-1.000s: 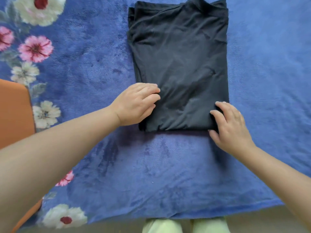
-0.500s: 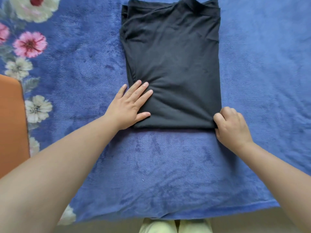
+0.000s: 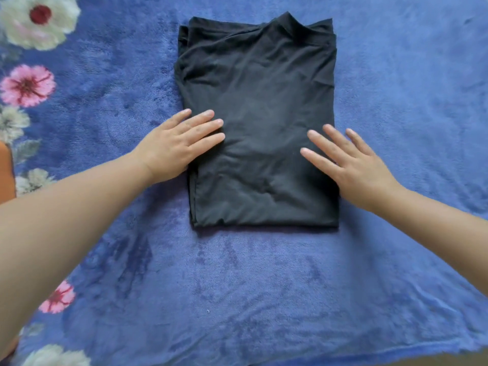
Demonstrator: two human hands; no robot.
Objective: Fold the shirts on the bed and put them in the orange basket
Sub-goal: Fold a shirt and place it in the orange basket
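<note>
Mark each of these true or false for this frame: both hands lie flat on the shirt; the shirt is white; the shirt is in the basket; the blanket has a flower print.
1. Both the left hand and the right hand lie flat on the black shirt: true.
2. The shirt is white: false, it is black.
3. The shirt is in the basket: false, it lies folded on the blue blanket.
4. The blanket has a flower print: true, along its left side.
</note>
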